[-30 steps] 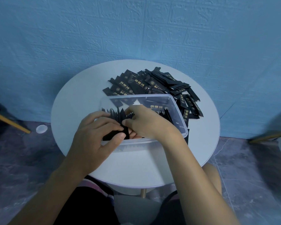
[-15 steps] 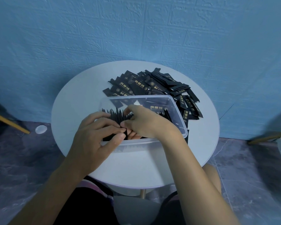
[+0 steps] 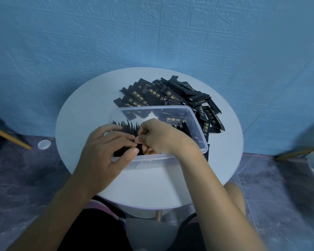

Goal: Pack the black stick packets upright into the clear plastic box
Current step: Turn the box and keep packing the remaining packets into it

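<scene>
hardly anything has moved in the last second — both hands stay low in the near end of the clear plastic box [image 3: 149, 161], and the black stick packet [image 3: 139, 148] between them shows less than it did, as if pushed further down. the left hand [image 3: 105, 153] pinches it narrowly, thumb below and curled fingers above. the right hand [image 3: 161, 136] looks to pinch the packet's upper edge, its curled fingertips meeting those of the left. behind the hands an upright row [image 3: 127, 126] of packets stands on end across the box, tips ragged. the loose pile [image 3: 163, 95] lies on the round table [image 3: 83, 109] just behind the box, against its far wall.

these packets look light, thin and limp in the middle, with stiffer crimped ends and a slick film skin — one would likely buckle if shoved from the top alone. it is best taken by the flat faces near one sealed end and guided down between its neighbours, while the other hand holds the row back so that it does not topple.
</scene>
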